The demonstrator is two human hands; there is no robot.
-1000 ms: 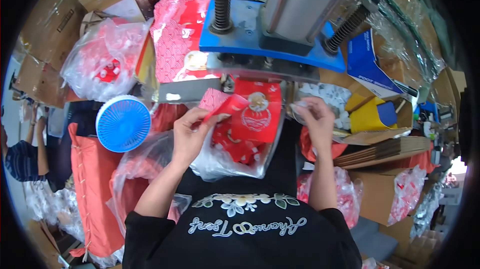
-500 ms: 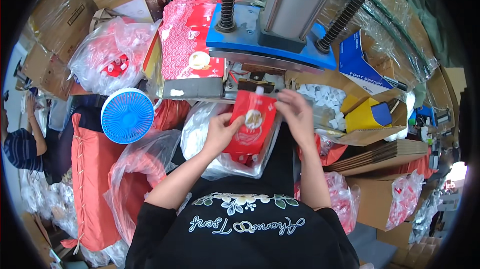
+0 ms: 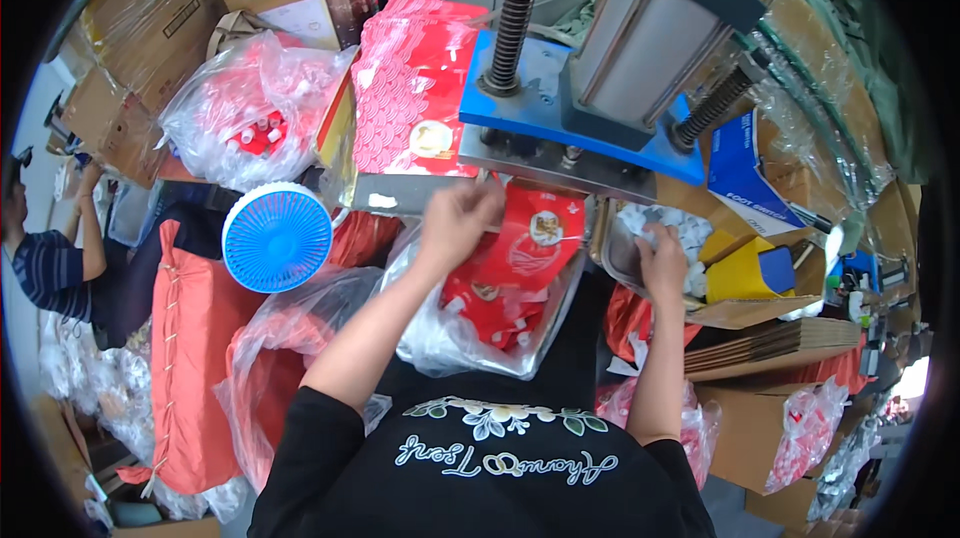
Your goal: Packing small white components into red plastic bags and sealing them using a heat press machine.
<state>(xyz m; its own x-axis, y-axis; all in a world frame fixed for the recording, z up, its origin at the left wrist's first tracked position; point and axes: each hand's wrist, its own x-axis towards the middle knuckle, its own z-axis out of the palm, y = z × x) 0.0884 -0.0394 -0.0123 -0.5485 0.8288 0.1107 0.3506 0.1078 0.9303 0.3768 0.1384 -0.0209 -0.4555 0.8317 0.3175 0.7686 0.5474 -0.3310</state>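
A red spout pouch (image 3: 540,243) with a round food picture hangs at the front of a blue press (image 3: 580,123), its top end hidden by the press's grey plate. My left hand (image 3: 462,223) is closed at the pouch's upper left edge, slightly blurred. Over at the right, my right hand (image 3: 662,263) reaches into a clear tray (image 3: 612,263) of small white plastic pieces (image 3: 690,236). Its fingers are bent together, and what they hold is hidden. Below the pouch, a clear plastic bag (image 3: 425,338) holds several more red pouches (image 3: 505,323).
A stack of flat red pouches (image 3: 410,88) lies left of the press. Nearby are a blue fan (image 3: 276,238) and a bag of red pouches (image 3: 250,103). Cardboard boxes (image 3: 760,348) crowd the right. Another person (image 3: 60,278) is at the far left.
The pouch has gone from my left hand's hold in front of me to the press, whose plate has come down. My right hand has moved right, from beside the pouch to the white pieces.
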